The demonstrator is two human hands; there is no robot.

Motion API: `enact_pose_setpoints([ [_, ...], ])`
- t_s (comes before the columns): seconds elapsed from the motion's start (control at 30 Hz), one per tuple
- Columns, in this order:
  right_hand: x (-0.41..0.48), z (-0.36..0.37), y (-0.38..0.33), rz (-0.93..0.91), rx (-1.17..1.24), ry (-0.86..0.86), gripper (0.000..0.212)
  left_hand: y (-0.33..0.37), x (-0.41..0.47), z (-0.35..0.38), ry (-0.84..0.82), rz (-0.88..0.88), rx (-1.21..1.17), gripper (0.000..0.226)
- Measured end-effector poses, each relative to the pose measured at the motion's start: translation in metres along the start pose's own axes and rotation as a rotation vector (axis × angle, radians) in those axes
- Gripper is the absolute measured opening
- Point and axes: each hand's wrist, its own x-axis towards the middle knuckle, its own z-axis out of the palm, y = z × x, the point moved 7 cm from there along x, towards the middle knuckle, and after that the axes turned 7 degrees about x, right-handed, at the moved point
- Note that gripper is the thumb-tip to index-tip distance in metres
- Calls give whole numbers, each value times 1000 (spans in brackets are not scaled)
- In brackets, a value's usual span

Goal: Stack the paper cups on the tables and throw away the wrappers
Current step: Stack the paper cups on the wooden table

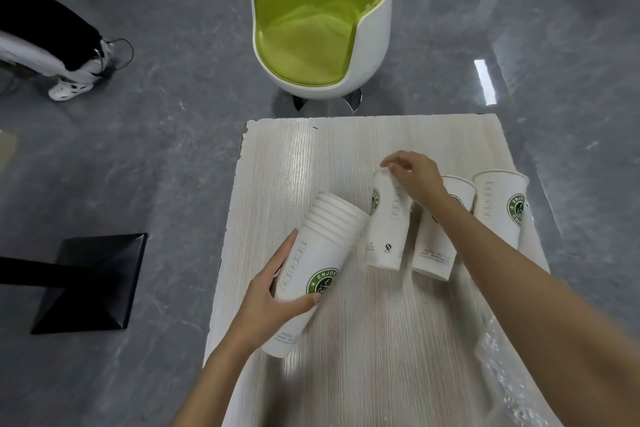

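Cup stacking at tabletop (346,340), right half; three loose cups left, wrapper not yet binned.

Left hand (273,291) wrapped around stack (311,270), held tilted above tabletop middle, mouth toward far edge. Right hand (412,177) pinching rim of first cup (384,229); fingers closed on rim, cup apparently just off the surface. Second cup (436,246) just beside, partly behind forearm; third cup (498,208) near right edge. Clear wrapper (502,367) at near right corner. Risks: forearm brushing second cup over; third cup knocked off right edge; thin rim buckling under pinch; tilted stack slipping. Print: green round badge, "ENJOY" legible, "CO…" partial; small type unreadable.
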Motion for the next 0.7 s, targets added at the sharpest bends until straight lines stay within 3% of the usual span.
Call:
enact_pose_setpoints([
  [0.13, 1, 7, 4, 61, 14, -41, 24, -1, 4, 0, -2, -6, 0, 97],
  [0.7, -24, -19, -31, -116, 118, 65, 25, -4, -1, -7, -4, 14, 7, 97],
])
